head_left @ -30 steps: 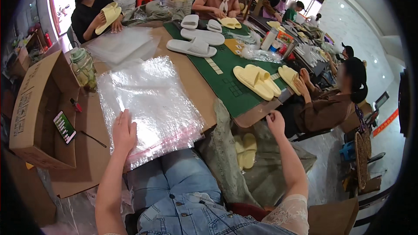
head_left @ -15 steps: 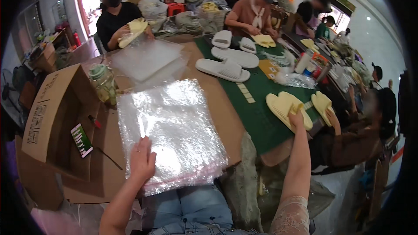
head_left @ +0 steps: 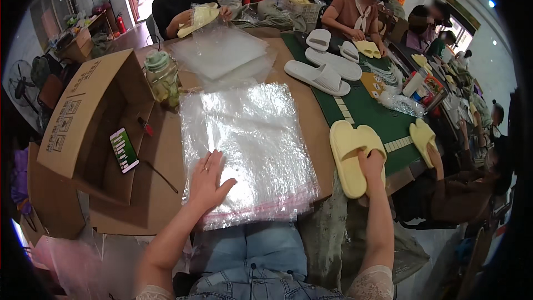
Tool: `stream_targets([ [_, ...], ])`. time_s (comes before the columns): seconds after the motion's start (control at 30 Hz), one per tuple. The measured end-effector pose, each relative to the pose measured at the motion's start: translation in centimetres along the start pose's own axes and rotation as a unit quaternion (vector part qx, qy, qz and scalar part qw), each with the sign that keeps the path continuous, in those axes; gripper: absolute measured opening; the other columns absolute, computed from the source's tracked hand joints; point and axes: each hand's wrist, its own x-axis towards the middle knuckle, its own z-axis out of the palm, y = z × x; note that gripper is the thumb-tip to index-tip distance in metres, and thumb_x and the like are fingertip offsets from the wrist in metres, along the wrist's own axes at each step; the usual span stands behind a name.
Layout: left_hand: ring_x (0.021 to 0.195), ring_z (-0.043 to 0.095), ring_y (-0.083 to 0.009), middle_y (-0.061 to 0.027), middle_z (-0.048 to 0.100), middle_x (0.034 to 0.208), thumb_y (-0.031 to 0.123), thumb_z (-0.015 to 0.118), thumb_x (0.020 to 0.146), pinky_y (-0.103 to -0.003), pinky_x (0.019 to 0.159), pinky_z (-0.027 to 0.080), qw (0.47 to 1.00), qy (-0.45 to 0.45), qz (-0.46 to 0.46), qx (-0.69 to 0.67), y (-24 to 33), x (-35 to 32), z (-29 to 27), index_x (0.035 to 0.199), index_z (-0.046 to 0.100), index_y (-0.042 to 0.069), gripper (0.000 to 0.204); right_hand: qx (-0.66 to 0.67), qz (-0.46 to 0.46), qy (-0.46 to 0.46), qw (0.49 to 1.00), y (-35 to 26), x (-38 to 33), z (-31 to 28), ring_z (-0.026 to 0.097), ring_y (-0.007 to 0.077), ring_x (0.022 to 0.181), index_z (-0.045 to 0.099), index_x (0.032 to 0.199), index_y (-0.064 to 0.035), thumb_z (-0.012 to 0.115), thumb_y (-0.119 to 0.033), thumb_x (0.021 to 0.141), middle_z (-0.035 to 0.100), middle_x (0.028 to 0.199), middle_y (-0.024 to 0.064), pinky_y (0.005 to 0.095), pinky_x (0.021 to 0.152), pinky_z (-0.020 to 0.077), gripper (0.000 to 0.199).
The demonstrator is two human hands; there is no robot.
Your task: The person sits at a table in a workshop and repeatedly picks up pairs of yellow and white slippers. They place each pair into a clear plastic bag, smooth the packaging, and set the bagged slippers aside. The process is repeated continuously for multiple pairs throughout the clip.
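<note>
My left hand (head_left: 209, 182) lies flat, fingers outstretched, on a stack of shiny clear plastic bags (head_left: 264, 144) with pink lower edges. My right hand (head_left: 373, 166) grips a pair of pale yellow slippers (head_left: 345, 158) by the straps, over the near edge of the green mat (head_left: 355, 112). The pair is upright with toes pointing away from me, just right of the bags. Part of my right fingers is hidden inside the strap.
An open cardboard box (head_left: 72, 116) with a phone (head_left: 123, 150) stands left, beside a lidded jar (head_left: 162, 78). Farther back lie more clear bags (head_left: 222, 55) and white slippers (head_left: 319, 78). Co-workers handle yellow slippers, one yellow pair (head_left: 423, 139) close on my right.
My right hand has drawn the yellow slippers toward me and left, off the mat's middle toward the bags. My left hand stays on the bags, its thumb now spread wider. The view has shifted.
</note>
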Motion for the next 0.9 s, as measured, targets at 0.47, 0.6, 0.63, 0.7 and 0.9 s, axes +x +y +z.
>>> stream_targets([
  [0.47,0.14,0.041,-0.0427,-0.0212,0.049,0.149,0.047,0.061,0.094,-0.05,0.119,0.032,0.986,-0.069,0.149,0.038,0.0,-1.2,0.7,0.142,0.055,0.016,0.058,0.199,0.016,-0.121,0.972,-2.4,-12.1,-7.5,0.065,0.0158,0.08,0.069,0.107,0.0064,0.065,-0.004,0.087,0.072,0.091,0.0073,0.0345,0.07,0.0519,0.023],
  [0.6,0.136,0.048,-0.0361,-0.0182,0.057,0.141,0.029,0.047,0.104,-0.045,0.12,0.033,0.989,-0.084,0.118,0.0,0.8,-0.4,0.1,0.14,0.058,0.012,0.041,0.309,-0.091,-0.258,0.911,-11.6,-18.1,-12.0,0.07,0.0189,0.105,0.071,0.115,0.0001,0.074,-0.008,0.085,0.075,0.113,0.0097,0.0337,0.09,0.0539,0.032],
  [0.63,0.136,0.048,-0.0354,-0.0179,0.058,0.141,0.026,0.044,0.105,-0.045,0.121,0.032,0.989,-0.098,0.107,-0.025,1.4,0.0,-0.3,0.14,0.057,0.011,0.04,0.28,-0.158,-0.3,0.898,-13.0,-19.0,-12.8,0.07,0.0218,0.108,0.072,0.117,-0.0038,0.078,-0.013,0.083,0.075,0.115,0.0104,0.0347,0.092,0.0538,0.036],
  [0.7,0.134,0.049,-0.0365,-0.0187,0.058,0.139,0.026,0.044,0.105,-0.045,0.119,0.034,0.989,-0.103,0.092,-0.044,2.4,0.6,-0.9,0.142,0.055,0.01,0.041,0.263,-0.281,-0.365,0.848,-15.0,-20.5,-12.5,0.071,0.0267,0.104,0.071,0.12,-0.0062,0.078,-0.02,0.082,0.073,0.115,0.0136,0.0395,0.087,0.0545,0.041],
  [0.9,0.121,0.055,-0.0391,-0.0213,0.061,0.125,0.027,0.043,0.106,-0.047,0.11,0.04,0.985,-0.111,0.121,-0.047,3.0,1.1,-1.6,0.144,0.053,0.011,0.042,0.136,-0.296,-0.363,0.873,-17.9,-20.2,-8.0,0.068,0.038,0.077,0.071,0.099,0.002,0.07,-0.028,0.081,0.07,0.084,0.0217,0.045,0.072,0.0536,0.036],
])
